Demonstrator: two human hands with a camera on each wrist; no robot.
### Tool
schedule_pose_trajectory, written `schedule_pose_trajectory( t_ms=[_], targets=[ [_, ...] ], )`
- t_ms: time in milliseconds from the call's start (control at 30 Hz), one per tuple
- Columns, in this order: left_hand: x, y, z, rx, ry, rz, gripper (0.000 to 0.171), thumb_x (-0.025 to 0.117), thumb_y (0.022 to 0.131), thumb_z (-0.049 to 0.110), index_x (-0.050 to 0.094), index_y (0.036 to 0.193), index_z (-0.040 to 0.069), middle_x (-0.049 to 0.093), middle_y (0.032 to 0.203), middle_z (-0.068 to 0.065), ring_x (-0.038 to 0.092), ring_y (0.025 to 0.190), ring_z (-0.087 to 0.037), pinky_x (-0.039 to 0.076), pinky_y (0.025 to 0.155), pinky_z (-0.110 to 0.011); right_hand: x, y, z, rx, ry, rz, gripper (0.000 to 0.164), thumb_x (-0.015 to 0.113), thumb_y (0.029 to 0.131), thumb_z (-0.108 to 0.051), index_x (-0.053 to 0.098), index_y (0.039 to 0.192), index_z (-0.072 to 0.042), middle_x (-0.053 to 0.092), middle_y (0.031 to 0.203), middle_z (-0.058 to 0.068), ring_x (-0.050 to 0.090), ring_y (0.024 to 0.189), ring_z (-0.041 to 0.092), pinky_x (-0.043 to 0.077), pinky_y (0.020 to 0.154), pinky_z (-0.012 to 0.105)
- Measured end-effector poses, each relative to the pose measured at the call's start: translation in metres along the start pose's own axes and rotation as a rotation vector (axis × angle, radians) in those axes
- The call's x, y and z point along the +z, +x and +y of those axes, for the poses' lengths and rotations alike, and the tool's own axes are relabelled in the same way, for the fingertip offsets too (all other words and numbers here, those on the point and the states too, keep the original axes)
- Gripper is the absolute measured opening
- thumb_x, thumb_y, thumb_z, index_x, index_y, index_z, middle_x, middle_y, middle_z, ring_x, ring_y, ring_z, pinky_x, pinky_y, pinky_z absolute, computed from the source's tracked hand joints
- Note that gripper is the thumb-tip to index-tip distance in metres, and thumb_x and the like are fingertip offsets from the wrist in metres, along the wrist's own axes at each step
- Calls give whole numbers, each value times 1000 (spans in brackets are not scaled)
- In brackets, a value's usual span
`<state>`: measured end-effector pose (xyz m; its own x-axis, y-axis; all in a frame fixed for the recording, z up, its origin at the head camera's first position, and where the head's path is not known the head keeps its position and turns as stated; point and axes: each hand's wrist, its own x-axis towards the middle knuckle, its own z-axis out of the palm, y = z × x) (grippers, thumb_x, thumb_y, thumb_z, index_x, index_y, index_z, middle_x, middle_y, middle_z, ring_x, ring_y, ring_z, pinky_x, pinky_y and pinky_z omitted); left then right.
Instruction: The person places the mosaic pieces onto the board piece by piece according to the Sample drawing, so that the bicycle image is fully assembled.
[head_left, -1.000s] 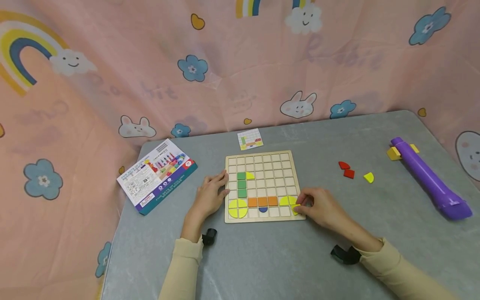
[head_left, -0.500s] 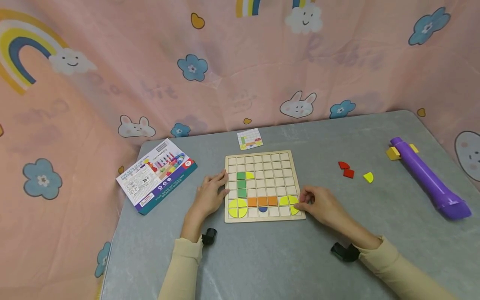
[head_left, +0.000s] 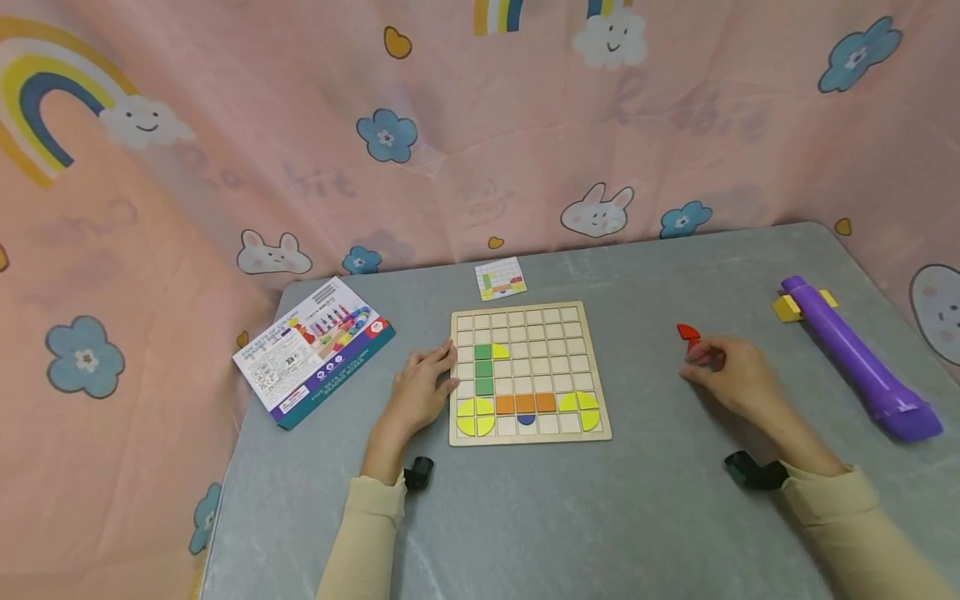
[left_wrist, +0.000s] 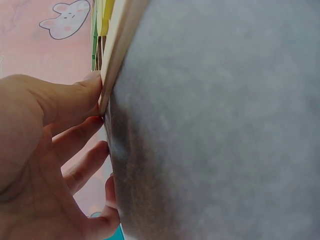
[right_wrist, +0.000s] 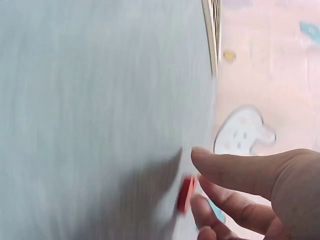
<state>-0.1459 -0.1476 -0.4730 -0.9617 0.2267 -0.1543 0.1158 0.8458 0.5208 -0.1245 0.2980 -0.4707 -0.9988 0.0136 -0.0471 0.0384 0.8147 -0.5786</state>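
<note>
A wooden grid board [head_left: 525, 442] lies on the table, with green, orange, yellow and blue tiles in its cells. Yellow quarter-round tiles [head_left: 588, 412] sit in its lower right cells. My left hand [head_left: 420, 390] rests against the board's left edge, and the left wrist view has its thumb touching the wooden rim [left_wrist: 121, 47]. Over to the right, my right hand [head_left: 738, 383] hovers at a red square tile [head_left: 693, 342], partly hiding it. A red quarter-round tile [head_left: 687, 331] lies just behind. In the right wrist view, thumb and fingers are apart near a blurred red tile [right_wrist: 187, 194].
A small pattern card [head_left: 501, 278] lies behind the board. To the left is a printed box [head_left: 315, 354]. A purple tube-like object [head_left: 858, 358] leans on a yellow block [head_left: 787, 308] at the right. A patterned pink cloth [head_left: 480, 125] hangs behind the table.
My right hand has left the yellow tile at the board's lower right corner and moved right to the red tiles. It now covers the loose yellow tile there. My left hand stays put.
</note>
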Motion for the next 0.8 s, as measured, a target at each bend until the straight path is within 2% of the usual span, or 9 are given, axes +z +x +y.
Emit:
schedule_pose_trajectory(
  t_ms=[67,167,233,400,633,800],
  targets=[
    [0,1,-1,2,2,0,58,66,106,22,46,160,14,34,174,2,41,148,-33,39,105,-59,-6,1,9,13,-7,17,31,78,95,-16,68,112,8,65,113,32,58,98,43,48,81,53],
    [0,0,0,3,3,0,58,66,106,22,46,160,14,34,174,2,42,147,-33,39,103,-58,-13,4,20,24,-21,39,34,75,97,-12,64,118,12,59,120,38,52,107,51,43,90,67],
    [0,0,0,3,3,-1,58,66,106,22,46,160,14,34,174,2,42,147,-33,39,103,-58,-15,5,27,21,-34,64,34,73,97,-9,63,120,14,58,120,40,51,108,53,41,91,68],
    [0,0,0,5,5,-1,58,66,106,22,46,160,14,34,174,2,42,147,-32,39,102,-57,-15,8,36,41,-31,102,29,71,96,-4,64,117,14,60,113,39,53,101,51,41,86,64],
    [0,-1,1,4,0,-1,58,65,106,21,45,161,14,35,173,2,43,145,-33,39,102,-58,-16,10,38,93,-41,93,24,71,95,-5,65,111,11,64,106,35,59,94,48,45,80,59],
    [0,0,1,5,-1,-1,58,65,106,21,45,161,14,34,173,2,43,145,-33,39,102,-58,-19,11,38,134,-51,88,24,75,94,-9,66,108,8,65,97,30,60,88,43,43,71,44]
  ],
)
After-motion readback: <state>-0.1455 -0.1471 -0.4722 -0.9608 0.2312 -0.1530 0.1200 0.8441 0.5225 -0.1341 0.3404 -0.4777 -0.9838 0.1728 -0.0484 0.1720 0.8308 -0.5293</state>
